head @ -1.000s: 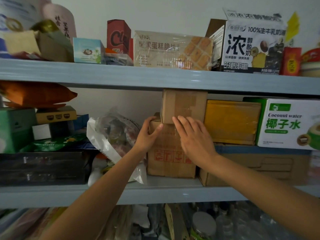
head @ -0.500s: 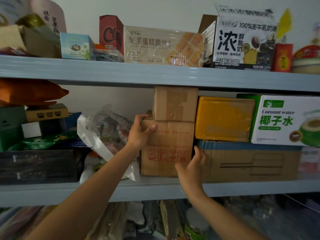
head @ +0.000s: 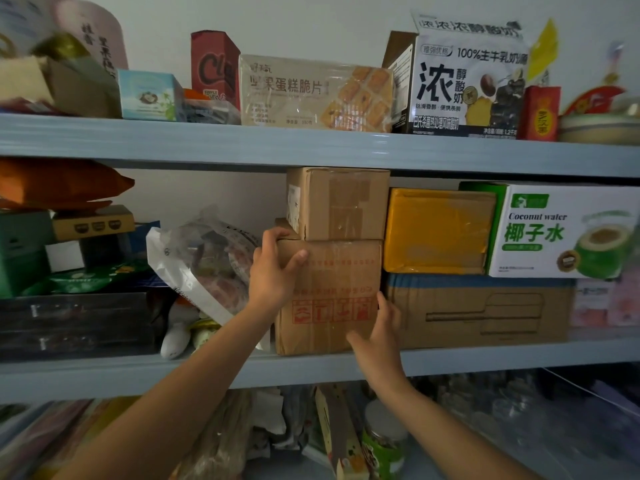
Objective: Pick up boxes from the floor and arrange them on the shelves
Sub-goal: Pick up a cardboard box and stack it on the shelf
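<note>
- Head view: a brown cardboard box with red print [head: 329,296] stands on the middle shelf [head: 138,372], between a clear plastic bag [head: 204,261] and a wide cardboard carton [head: 478,310].
- A smaller taped cardboard box [head: 341,202] sits on top of it, directly under the upper shelf [head: 311,150].
- Left hand [head: 273,271]: fingers curl over the printed box's upper left corner, thumb on its front face.
- Right hand [head: 379,337]: fingers extended, mostly open, lying flat against the box's lower right front edge without closing around it.

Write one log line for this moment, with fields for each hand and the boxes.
left hand: grips top-left corner of lower cardboard box | right hand: open at its lower-right edge | small cardboard box: stacked on top | place: middle shelf
</note>
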